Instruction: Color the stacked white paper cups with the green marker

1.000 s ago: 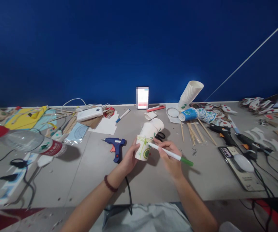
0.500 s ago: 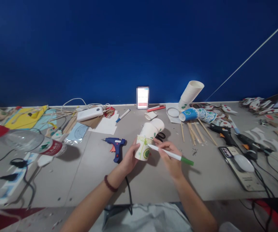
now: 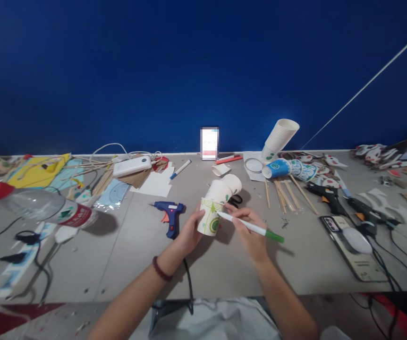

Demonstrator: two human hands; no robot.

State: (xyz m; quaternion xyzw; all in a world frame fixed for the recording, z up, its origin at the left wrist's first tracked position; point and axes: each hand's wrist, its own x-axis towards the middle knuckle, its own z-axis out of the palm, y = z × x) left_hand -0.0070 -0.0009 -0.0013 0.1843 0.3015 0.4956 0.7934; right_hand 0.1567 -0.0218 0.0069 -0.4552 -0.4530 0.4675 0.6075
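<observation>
My left hand (image 3: pixel 188 232) is closed around the side of a joined set of white paper cups (image 3: pixel 210 215), held tilted above the table. The front cup carries green line patterns and a green round mark; the cups behind it bend off to the upper right. In my right hand (image 3: pixel 250 232) is a green marker (image 3: pixel 256 228), gripped like a pen. Its tip meets, or comes very close to, the patterned cup wall, and its green end points to the lower right. Behind the cups, black scissors (image 3: pixel 236 200) are partly hidden.
Left of my hands lies a blue glue gun (image 3: pixel 170 215). A capped bottle (image 3: pixel 47 208) lies further left near a power strip (image 3: pixel 22 264). A stack of paper cups (image 3: pixel 279 137), blue cups (image 3: pixel 288 168), wooden sticks (image 3: pixel 284 193) and a phone (image 3: pixel 352 255) are on the right.
The marker tip has shifted very slightly to the right on the cup. Both hands and the cups are otherwise nearly in the same place.
</observation>
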